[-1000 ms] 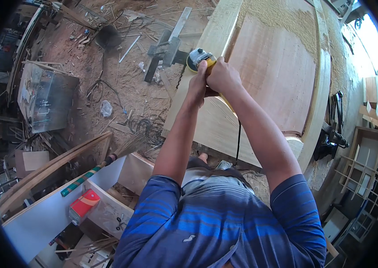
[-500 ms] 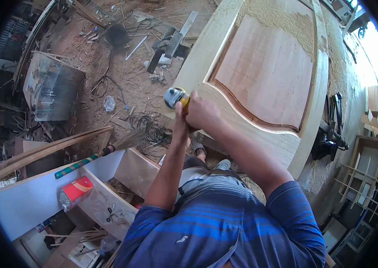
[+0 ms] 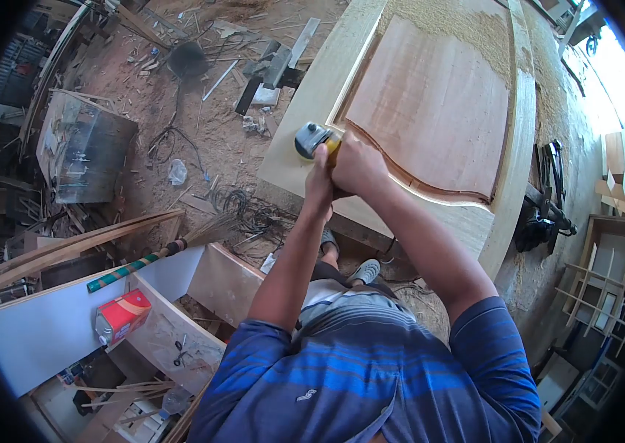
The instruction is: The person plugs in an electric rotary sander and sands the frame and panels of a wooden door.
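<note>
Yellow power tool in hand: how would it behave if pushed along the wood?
Probably rigid: the power tool has a metallic-looking head. Perhaps heavy for its size: left hand and right hand both grip it. Might glide, since the wooden frame looks flat.

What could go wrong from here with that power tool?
The bare left hand and right hand grip the power tool close to its metal head, so a slip might hurt fingers.

The head is near the door's curved inner edge; drifting over could scar it.

Loose sawdust lies on the door and might blow about.
</note>
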`<state>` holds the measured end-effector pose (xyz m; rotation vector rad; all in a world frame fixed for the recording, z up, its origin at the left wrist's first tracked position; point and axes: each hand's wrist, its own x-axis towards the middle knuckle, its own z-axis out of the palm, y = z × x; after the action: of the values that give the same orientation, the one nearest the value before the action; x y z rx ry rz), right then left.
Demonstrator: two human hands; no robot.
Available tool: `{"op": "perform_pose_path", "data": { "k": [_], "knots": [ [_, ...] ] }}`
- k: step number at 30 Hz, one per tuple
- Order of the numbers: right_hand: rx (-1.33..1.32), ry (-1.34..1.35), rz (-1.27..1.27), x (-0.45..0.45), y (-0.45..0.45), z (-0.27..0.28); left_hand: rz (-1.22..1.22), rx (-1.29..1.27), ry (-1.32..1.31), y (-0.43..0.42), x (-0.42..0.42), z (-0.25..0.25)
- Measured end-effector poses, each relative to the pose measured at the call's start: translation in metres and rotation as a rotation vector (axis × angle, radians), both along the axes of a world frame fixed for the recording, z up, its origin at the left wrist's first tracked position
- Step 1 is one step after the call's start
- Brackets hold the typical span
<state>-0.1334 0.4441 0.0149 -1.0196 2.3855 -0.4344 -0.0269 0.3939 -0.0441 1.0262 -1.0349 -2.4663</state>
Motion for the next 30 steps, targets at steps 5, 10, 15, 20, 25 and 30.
{"op": "perform_pose_path", "data": {
  "k": [5, 10, 15, 20, 25, 30],
  "knots": [
    [0.042, 0.029, -0.112, -0.035, -0.008, 0.003, -0.116, -0.030, -0.043, -0.020, -0.041, 0.000],
    [0.052, 0.050, -0.127, -0.036, -0.009, 0.005, -0.095, -0.020, -0.040, -0.024, -0.049, -0.004],
    [0.034, -0.067, -0.030, 0.006, 0.010, 0.007, 0.000, 0.041, -0.074, 0.005, 0.008, -0.008],
    [0.051, -0.169, 0.070, 0.052, 0.033, 0.005, 0.104, 0.100, -0.131, 0.048, 0.057, 0.016],
    [0.041, -0.152, 0.082, 0.050, 0.048, 0.009, 0.133, 0.100, -0.110, 0.063, 0.052, 0.012],
    [0.047, -0.094, -0.038, 0.011, 0.044, 0.009, -0.038, 0.045, -0.042, 0.040, 0.011, -0.017]
  ]
}}
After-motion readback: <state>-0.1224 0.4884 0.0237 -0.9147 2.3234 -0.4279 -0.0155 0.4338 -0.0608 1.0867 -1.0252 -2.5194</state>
